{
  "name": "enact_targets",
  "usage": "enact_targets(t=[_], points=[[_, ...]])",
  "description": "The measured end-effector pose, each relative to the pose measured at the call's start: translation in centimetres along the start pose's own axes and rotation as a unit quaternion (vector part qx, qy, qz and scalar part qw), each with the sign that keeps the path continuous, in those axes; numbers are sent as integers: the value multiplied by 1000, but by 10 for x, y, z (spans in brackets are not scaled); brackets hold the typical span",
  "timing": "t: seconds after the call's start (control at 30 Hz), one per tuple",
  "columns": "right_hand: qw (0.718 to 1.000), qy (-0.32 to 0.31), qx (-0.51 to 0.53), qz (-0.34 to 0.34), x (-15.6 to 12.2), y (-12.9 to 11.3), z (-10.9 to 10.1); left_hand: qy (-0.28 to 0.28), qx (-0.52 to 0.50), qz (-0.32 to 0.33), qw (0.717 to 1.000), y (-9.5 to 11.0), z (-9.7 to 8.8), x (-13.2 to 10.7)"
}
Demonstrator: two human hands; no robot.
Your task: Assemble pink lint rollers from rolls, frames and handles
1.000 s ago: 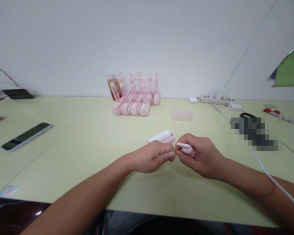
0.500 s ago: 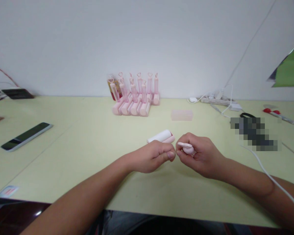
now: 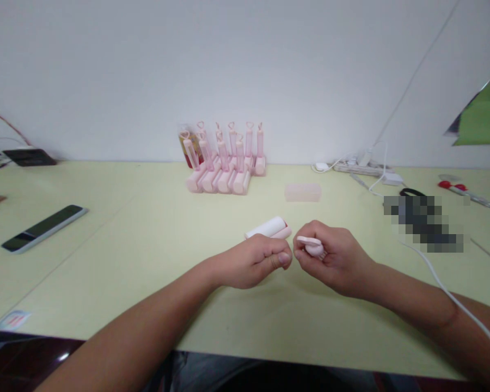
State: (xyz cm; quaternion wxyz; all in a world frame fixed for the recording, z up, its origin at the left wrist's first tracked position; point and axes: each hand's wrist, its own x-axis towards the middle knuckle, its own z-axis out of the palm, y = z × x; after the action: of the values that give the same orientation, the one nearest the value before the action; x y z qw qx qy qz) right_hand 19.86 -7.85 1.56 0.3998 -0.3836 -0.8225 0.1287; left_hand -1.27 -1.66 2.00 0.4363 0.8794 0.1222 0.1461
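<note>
My left hand [image 3: 256, 262] is closed in a fist just above the pale green table [image 3: 147, 245], its thumb pressed against the fingers; what it pinches, if anything, is hidden. My right hand [image 3: 335, 260] is closed around a small pink plastic handle piece [image 3: 310, 246], whose flat end pokes out toward the left hand. The two hands nearly touch at the fingertips. Right behind the left hand lies a white lint roller [image 3: 269, 227] with a pink end.
Several pink lint rollers [image 3: 224, 158] stand in a cluster at the back by the wall. A translucent pink cover [image 3: 302, 191] lies to their right. A phone [image 3: 43, 227] is at the left. A power strip with cables [image 3: 367, 166] and red-handled scissors [image 3: 465, 193] are at the right.
Almost nothing has moved. My right hand has turned the pink piece slightly.
</note>
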Motion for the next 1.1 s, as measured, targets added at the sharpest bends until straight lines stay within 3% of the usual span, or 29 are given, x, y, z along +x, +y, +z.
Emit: enact_targets(t=[0.93,1.1], points=[[990,-29,101,94,3,-3,0,-2,-33,12,999,-7,2,-3],[983,-13,140,120,3,-5,0,3,-52,-10,999,-5,2,-4]])
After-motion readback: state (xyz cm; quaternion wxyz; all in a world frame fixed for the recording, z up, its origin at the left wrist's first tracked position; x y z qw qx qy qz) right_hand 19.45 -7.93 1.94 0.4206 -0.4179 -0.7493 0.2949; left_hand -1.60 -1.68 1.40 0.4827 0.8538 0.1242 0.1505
